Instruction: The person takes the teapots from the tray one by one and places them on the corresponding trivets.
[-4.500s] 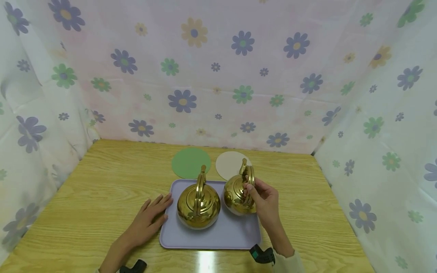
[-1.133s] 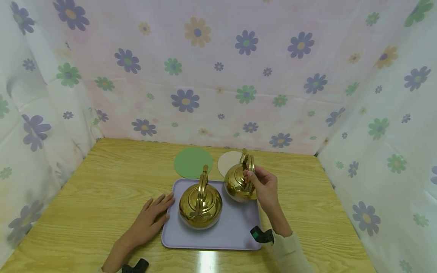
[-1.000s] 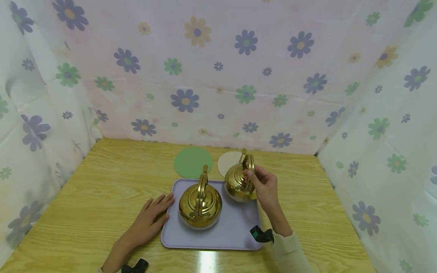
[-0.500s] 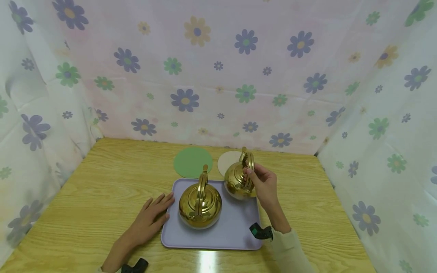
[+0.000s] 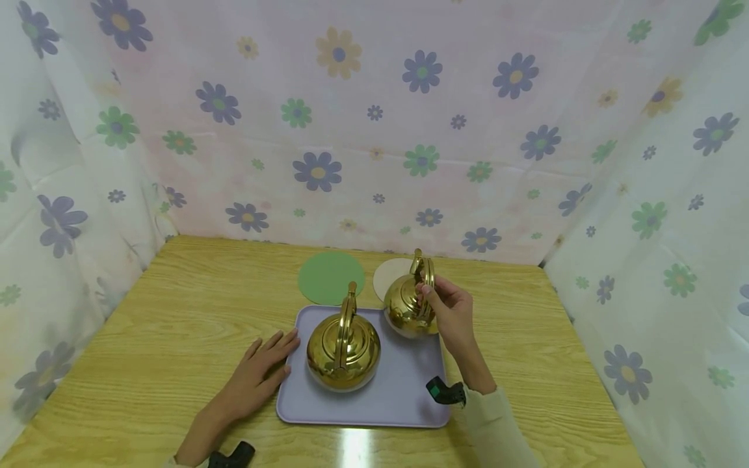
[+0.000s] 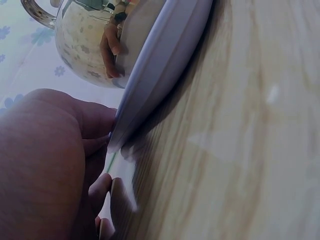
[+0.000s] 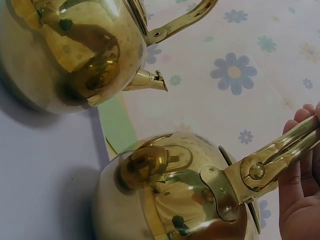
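My right hand grips the arched handle of a gold kettle, its spout pointing to the back. This kettle overlaps the far right part of a lilac tray and the near part of a cream round mat. In the right wrist view, fingers wrap the handle. A second gold kettle stands upright on the tray's left half, its handle up. My left hand lies with fingers extended at the tray's left edge; in the left wrist view it touches the rim.
A green round mat lies behind the tray, left of the cream one. Wood-grain table surrounds the tray. Flower-print curtains hang along the back and both sides.
Over the last seconds my right hand has moved the right kettle upward in the view, toward the cream mat, and keeps moving it slightly. My left hand and the other kettle stay put.
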`<state>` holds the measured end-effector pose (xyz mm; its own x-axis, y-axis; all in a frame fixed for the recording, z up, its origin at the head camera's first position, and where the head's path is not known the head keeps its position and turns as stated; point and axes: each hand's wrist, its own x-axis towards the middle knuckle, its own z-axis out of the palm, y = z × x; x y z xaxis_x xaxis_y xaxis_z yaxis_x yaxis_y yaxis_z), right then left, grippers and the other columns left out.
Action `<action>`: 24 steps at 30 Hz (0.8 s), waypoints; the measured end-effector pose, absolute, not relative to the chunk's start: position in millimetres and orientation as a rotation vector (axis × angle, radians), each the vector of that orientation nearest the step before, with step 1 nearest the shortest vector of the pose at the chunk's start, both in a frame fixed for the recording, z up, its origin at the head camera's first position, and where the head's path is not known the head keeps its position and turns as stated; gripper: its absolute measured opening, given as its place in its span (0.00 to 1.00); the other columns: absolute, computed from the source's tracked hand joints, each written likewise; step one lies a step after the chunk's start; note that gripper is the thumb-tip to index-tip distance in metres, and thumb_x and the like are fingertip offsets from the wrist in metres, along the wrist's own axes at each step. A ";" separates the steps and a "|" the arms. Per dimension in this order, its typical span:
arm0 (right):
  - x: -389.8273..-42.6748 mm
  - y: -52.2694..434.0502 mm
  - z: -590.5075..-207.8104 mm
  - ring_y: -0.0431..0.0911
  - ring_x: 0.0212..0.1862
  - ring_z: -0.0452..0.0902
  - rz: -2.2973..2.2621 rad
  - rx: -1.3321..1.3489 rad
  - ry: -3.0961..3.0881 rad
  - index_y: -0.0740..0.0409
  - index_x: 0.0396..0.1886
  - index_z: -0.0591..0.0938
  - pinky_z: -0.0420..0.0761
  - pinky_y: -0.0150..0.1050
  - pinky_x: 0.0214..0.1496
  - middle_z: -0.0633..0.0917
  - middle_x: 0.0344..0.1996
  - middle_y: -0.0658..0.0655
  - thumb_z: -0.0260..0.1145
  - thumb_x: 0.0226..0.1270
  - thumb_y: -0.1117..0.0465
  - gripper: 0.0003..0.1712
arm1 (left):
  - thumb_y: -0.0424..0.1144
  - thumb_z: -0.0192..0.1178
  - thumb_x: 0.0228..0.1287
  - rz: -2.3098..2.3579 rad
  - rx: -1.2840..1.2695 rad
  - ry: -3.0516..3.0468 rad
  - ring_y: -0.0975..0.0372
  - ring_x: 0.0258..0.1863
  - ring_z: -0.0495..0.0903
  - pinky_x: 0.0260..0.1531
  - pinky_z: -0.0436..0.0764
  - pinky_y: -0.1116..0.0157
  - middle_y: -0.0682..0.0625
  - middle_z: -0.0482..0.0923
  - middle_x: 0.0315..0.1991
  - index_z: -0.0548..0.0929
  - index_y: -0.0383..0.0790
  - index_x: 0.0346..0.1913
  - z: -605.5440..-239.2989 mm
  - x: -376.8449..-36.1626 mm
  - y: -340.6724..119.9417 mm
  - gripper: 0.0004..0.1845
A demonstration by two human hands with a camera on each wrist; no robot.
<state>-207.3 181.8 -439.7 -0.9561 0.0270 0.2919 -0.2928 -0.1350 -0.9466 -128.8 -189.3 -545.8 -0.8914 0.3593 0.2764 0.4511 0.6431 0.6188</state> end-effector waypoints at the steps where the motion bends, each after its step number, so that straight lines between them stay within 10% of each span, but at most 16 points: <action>1: -207.7 181.4 -439.6 0.39 0.35 0.85 2.193 0.301 -1.910 0.84 0.56 0.77 0.86 0.31 0.42 0.90 0.37 0.53 0.63 0.73 0.72 0.18 | 0.39 0.57 0.75 -1.085 -0.675 -2.732 0.37 0.74 0.61 0.75 0.45 0.42 0.44 0.67 0.75 0.73 0.41 0.73 -545.8 -128.8 -189.7 0.26; 24: -217.9 178.9 -443.2 0.39 0.35 0.84 2.197 0.317 -1.875 0.81 0.55 0.79 0.86 0.31 0.42 0.90 0.39 0.61 0.63 0.73 0.72 0.17 | 0.37 0.58 0.74 -1.062 -0.696 -2.692 0.36 0.73 0.63 0.67 0.53 0.32 0.42 0.69 0.74 0.75 0.38 0.71 -539.5 -126.3 -186.7 0.25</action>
<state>-217.9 178.9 -443.2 -0.9490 0.0374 0.3131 -0.3151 -0.1511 -0.9369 -126.3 -186.7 -539.5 -0.8779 0.3614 0.3141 0.4785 0.6384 0.6029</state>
